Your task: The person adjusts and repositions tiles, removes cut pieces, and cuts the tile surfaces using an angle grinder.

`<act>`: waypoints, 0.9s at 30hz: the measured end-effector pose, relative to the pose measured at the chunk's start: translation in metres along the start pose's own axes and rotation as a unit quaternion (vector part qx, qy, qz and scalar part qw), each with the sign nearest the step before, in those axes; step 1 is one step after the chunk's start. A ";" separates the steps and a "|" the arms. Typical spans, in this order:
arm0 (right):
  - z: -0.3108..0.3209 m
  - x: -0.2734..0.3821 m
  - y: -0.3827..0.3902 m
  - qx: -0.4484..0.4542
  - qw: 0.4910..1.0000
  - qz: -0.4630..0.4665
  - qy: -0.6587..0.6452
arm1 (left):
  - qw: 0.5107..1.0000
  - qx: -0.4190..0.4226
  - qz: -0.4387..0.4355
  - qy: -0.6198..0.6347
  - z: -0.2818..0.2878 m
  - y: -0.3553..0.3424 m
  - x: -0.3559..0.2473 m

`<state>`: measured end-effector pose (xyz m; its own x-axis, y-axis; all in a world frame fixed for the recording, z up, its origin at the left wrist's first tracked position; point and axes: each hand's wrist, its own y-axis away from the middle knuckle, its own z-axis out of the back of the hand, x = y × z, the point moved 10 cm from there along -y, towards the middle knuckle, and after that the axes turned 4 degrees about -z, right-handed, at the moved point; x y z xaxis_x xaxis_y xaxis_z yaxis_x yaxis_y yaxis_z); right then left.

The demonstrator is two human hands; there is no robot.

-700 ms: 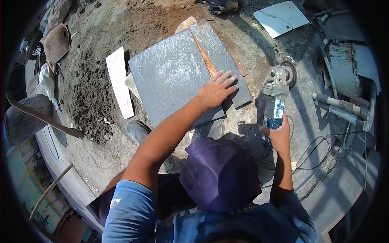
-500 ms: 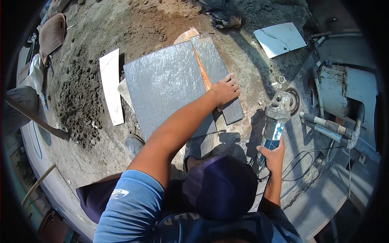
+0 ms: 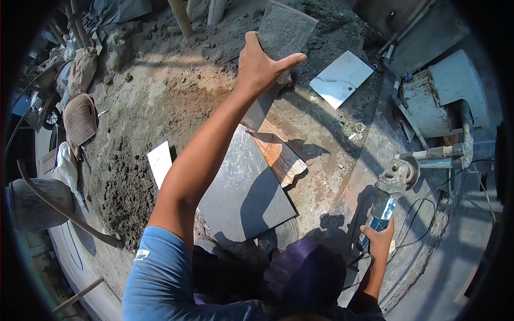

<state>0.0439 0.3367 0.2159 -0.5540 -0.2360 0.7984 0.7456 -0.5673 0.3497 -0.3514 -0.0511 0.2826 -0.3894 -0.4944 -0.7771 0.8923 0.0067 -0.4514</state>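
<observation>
As the left hand (image 3: 262,67) grasped a grey tile strip (image 3: 288,27) aloft, I saw its thumb spread and most of its fingers hidden. Nearer the body from that hand lay a larger grey tile (image 3: 256,184), an orange-brown broken slab (image 3: 282,159) showing at its edge. To that hand's right lay a white veined tile (image 3: 338,76); farther right, the right hand (image 3: 380,239) gripped an angle grinder (image 3: 383,199).

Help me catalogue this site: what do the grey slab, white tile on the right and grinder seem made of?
Grey slab: probably ceramic or stone, its top textured with a faint sheen.
White tile: likely glazed ceramic, given its smooth, bright face and dark veining.
Grinder: dull grey head looks metal; the smooth blue grip is probably plastic.
</observation>
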 end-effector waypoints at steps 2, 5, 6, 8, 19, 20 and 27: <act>0.005 -0.001 0.008 -0.003 1.000 0.016 -0.010 | 0.981 -0.050 0.165 0.085 0.068 -0.050 0.040; 0.005 0.004 0.018 -0.010 0.999 -0.005 -0.037 | 0.834 0.081 0.246 0.487 0.089 -0.028 0.070; 0.005 0.006 0.022 -0.001 0.999 0.003 -0.037 | 0.748 0.097 0.261 0.603 0.082 0.007 0.081; 0.007 0.009 0.019 -0.013 0.998 0.029 -0.046 | 0.639 -0.091 0.271 0.714 0.066 0.074 0.086; -0.048 0.026 0.007 0.063 0.996 0.034 -0.050 | 0.664 -0.125 0.479 0.560 0.083 0.151 0.171; -0.052 0.027 0.008 0.074 0.995 0.038 -0.062 | 0.661 -0.144 0.488 0.551 0.087 0.153 0.172; -0.064 0.025 0.008 0.096 0.994 0.034 -0.044 | 0.637 -0.148 0.500 0.568 0.088 0.158 0.169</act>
<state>0.0117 0.2756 0.2071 -0.4721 -0.1942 0.8599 0.8418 -0.3891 0.3743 -0.2558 -0.2105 0.1181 0.2762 0.8324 -0.4805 0.8067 0.0710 0.5867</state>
